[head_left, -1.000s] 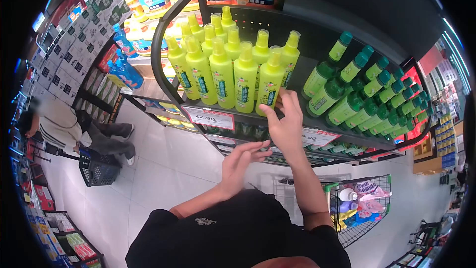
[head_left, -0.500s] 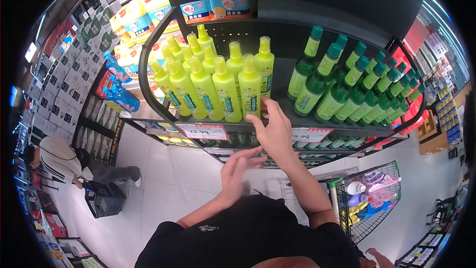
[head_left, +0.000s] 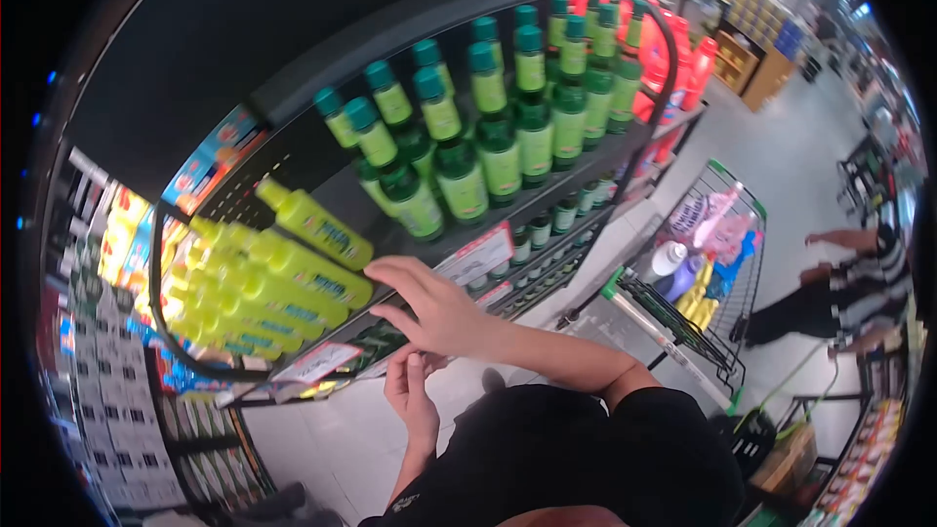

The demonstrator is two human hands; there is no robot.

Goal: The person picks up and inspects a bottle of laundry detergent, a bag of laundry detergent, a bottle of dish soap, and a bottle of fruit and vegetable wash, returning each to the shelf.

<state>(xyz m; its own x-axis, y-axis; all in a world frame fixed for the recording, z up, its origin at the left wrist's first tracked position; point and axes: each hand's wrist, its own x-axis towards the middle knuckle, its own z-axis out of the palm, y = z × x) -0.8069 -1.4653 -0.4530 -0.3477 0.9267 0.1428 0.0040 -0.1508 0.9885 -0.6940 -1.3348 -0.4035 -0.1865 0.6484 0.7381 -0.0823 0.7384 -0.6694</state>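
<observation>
My right hand (head_left: 429, 307) is at the shelf's front edge, its thumb and fingers apart. The fingertips are right at the base of the nearest yellow-green spray bottles (head_left: 310, 278), which stand in tight rows with clear caps. Just below it is my left hand (head_left: 415, 400), empty, with its fingers loosely bent and partly hidden behind the right hand. Another yellow-green spray bottle (head_left: 317, 224) stands behind the front ones. To their right are rows of dark green bottles (head_left: 459, 181) with light green labels and teal caps.
A black rail (head_left: 161, 273) curves round the shelf end. Price tags (head_left: 475, 252) line the shelf's front edge. On the right, a shopping cart (head_left: 727, 361) holds bottles and packs. A person in a striped top (head_left: 864, 283) is beyond the cart. Red bottles (head_left: 698, 73) stand past the shelf's far end.
The view has swung to the right and tilted. My right hand's fingers have drawn back a little from the front bottle. My left hand has come up closer beneath the right one.
</observation>
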